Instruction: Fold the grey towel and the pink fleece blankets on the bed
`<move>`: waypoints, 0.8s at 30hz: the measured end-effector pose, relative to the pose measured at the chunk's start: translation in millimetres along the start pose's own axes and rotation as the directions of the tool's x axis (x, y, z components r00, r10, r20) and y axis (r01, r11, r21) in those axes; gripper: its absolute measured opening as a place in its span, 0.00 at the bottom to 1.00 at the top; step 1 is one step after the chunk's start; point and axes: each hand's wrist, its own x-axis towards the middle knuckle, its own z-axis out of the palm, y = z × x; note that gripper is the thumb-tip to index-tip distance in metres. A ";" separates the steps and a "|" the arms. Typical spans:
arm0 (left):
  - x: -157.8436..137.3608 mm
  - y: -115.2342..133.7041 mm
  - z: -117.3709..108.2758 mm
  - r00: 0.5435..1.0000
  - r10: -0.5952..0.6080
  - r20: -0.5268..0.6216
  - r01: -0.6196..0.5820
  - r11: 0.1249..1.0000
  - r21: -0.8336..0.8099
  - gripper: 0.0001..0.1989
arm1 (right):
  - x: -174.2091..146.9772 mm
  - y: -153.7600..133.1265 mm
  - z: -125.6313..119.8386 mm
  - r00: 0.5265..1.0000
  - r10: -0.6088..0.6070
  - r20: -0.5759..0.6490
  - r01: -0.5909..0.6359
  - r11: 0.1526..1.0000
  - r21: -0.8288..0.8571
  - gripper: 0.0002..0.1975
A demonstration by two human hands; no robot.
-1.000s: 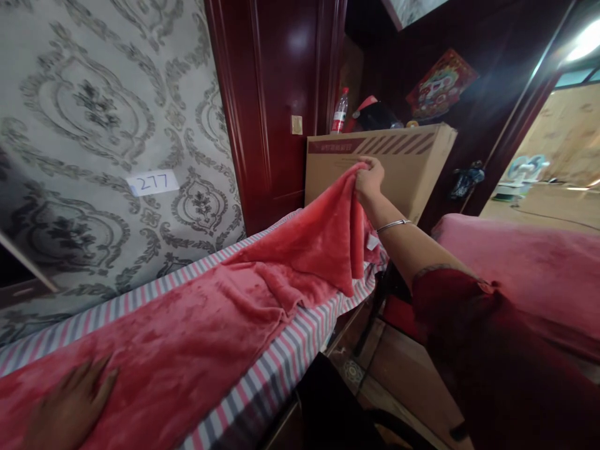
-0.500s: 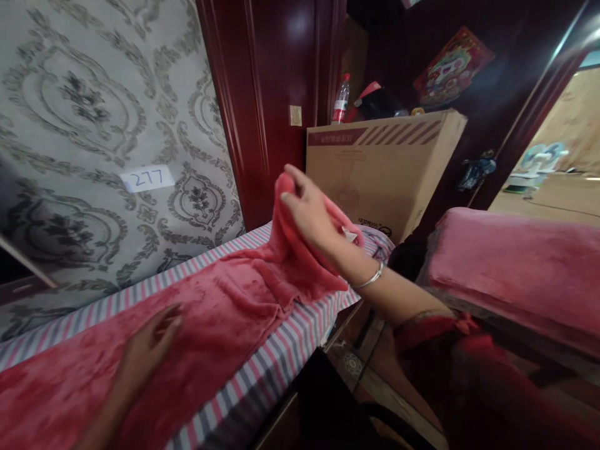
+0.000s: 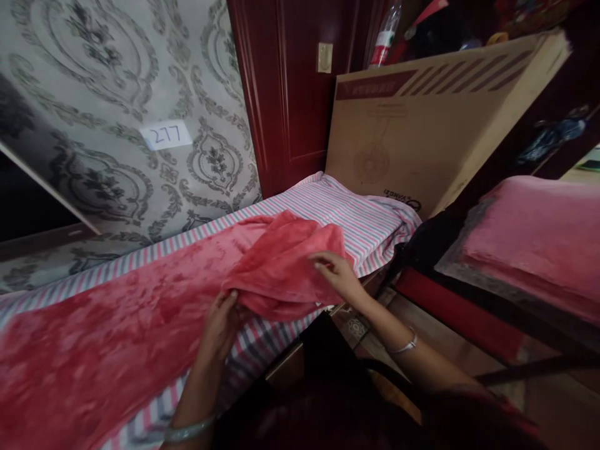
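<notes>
A long red plush blanket [image 3: 117, 325] lies over a striped pink, white and grey cloth [image 3: 351, 209]. Its far end is folded back into a rumpled flap [image 3: 285, 262] with the smoother side up. At the near left corner of that flap, my left hand [image 3: 219, 325] has thumb and fingers closed on the fabric edge. Over the flap's right side, my right hand [image 3: 341, 278] rests with its fingers loosely bent and apart, and no fabric shows pinched between them. A bangle circles each wrist.
A big cardboard box [image 3: 398, 137] stands behind the far end, with a plastic bottle [image 3: 385, 37] behind its top edge. At right is a pink plush-covered seat [image 3: 539, 231]. A patterned wall [image 3: 117, 62] with a "277" paper [image 3: 167, 134] runs along the left.
The raised blanket end has come down into a folded flap. My right hand has lowered and let go; my left hand has moved right and taken the flap's edge. The view has shifted.
</notes>
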 end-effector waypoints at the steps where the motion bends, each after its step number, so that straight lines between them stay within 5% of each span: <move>1: 0.1 -1.1 -0.5 1.000 -0.013 0.000 0.013 1.000 0.006 0.21 | -6.0 15.9 -11.8 0.994 0.044 -0.099 -0.049 0.997 -0.052 0.11; 5: 2.0 -6.6 1.6 0.999 -0.009 -0.049 0.010 1.000 0.019 0.24 | -39.0 69.4 -34.9 0.902 0.243 -0.357 -0.274 0.961 -0.037 0.18; 10: 8.3 -13.7 2.8 0.995 -0.005 -0.102 0.017 0.993 0.118 0.26 | -65.7 93.2 -26.6 0.817 0.526 -0.234 -0.492 0.849 0.190 0.25; 19: 14.7 -10.8 5.3 0.978 0.069 -0.195 -0.042 0.989 0.138 0.24 | -50.9 76.1 -37.1 0.885 0.419 -0.200 -0.398 0.907 0.140 0.25; 24: 12.1 -15.7 2.7 0.983 0.023 -0.181 0.003 0.989 0.146 0.24 | -62.6 69.7 -25.6 0.847 0.527 -0.068 -0.490 0.823 0.286 0.23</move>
